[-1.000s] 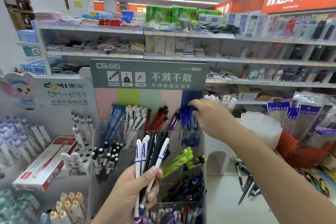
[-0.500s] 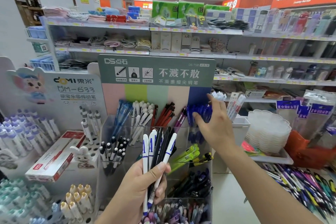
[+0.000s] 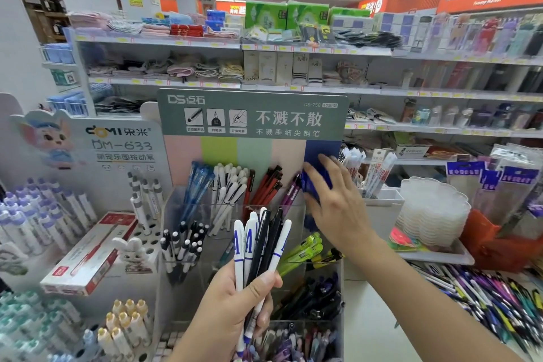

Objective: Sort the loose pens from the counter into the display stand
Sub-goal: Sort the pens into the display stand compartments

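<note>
Fingers (image 3: pixel 316 182) of right hand (image 3: pixel 338 209) spread loose against blue pens (image 3: pixel 313 185) | left hand (image 3: pixel 235 306) clutches pen bunch (image 3: pixel 261 244)

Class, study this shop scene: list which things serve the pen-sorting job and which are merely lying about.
Part of the job:
- left hand gripping a bunch of pens
- right hand at the blue pens
- display stand
- loose pens on the counter

Lying about:
- red-and-white box
- stack of white trays
- folded cloths on the shelf

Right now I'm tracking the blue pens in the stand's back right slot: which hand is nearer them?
Right. The right hand touches the blue pens; the left hand is lower, gripping a pen bundle.
</note>
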